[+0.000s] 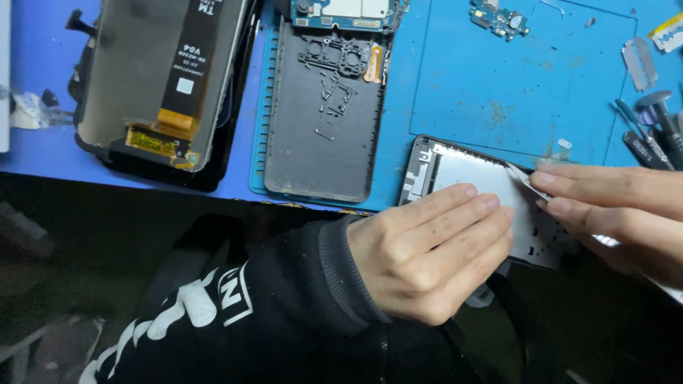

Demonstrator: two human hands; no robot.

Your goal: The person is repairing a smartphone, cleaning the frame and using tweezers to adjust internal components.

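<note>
- Where the blue silicone work mat (526,92) meets the table edge, pressing flat: left hand (427,249), fingers (462,206) straight and close together, palm down on the silver metal phone mid-frame (455,174), gripping nothing.
- Coming in from the opposite side: right hand (619,206), fingertips (551,192) pinched on a thin silvery blade (523,178), tip set on the frame just beyond the left fingertips; whether under a layer, cannot tell.
- Black sleeve with white lettering (235,313) behind the left wrist.
- Beyond the left fingers, farther up the mat: dark grey plastic phone back cover (324,114), inner side up.
- Above that cover: blue-green circuit board (348,14), partly out of view.
- Well off from the left knuckles, up and to the side: detached display panel with orange flex cable (156,85), face down.
- Beyond the right fingertips: small circuit board (500,18), razor blade (640,64), cluster of dark-handled tools (654,131).
</note>
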